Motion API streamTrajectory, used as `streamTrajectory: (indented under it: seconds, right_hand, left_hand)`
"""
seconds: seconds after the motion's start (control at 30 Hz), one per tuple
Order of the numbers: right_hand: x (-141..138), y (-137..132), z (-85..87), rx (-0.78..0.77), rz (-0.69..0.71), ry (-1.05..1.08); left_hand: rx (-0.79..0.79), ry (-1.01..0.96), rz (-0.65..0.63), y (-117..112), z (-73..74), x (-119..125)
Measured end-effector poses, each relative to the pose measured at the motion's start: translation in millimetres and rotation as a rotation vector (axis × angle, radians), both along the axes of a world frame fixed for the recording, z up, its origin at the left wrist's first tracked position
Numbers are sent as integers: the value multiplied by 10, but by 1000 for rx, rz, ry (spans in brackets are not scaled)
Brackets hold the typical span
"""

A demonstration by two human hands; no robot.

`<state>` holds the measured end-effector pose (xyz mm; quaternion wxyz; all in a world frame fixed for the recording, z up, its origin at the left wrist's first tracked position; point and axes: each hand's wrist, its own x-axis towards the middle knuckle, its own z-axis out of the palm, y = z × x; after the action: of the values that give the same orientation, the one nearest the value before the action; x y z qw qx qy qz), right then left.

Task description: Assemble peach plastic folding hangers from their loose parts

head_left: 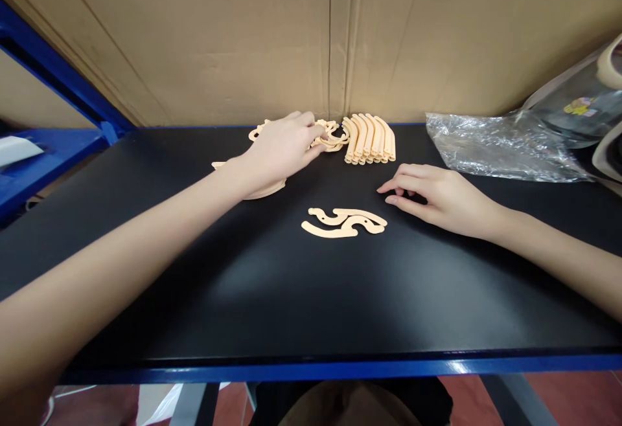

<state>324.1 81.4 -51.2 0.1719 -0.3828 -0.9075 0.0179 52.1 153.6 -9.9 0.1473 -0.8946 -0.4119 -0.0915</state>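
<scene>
My left hand reaches to the back of the black table, its fingers closed on a small tan curved plastic piece in a loose pile there. A flat tan piece lies partly hidden under that wrist. Beside the pile stands a neat row of tan curved strips. Nearer me lie two flat tan curved pieces, side by side and touching. My right hand rests on the table just right of them, fingers loosely curled and apart, holding nothing.
A crumpled clear plastic bag lies at the back right, with a dark bagged object beyond it. Cardboard forms the back wall. A blue metal shelf frame stands at the left. The table's blue front edge is near me.
</scene>
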Motion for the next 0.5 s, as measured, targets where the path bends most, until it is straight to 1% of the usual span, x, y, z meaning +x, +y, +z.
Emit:
streamTrajectory:
  seconds: [0.1,0.13,0.23,0.37,0.5]
  right_hand:
    - [2,-4,5,6,3,-4]
    - [1,-6,7,8,5,-6]
    - [-5,-15,15,9,10,-9]
    - [-11,-21,19,19,18,-17]
    - [-9,-18,18,27,19,-24]
  left_hand:
    - [-127,-44,6,200,0,92]
    - [-145,-50,-3,247,-6,122]
    - [-123,-43,-11,334,-26,194]
    - [-100,-9,-11,376,-13,245]
    - [-106,41,-92,385,5,278]
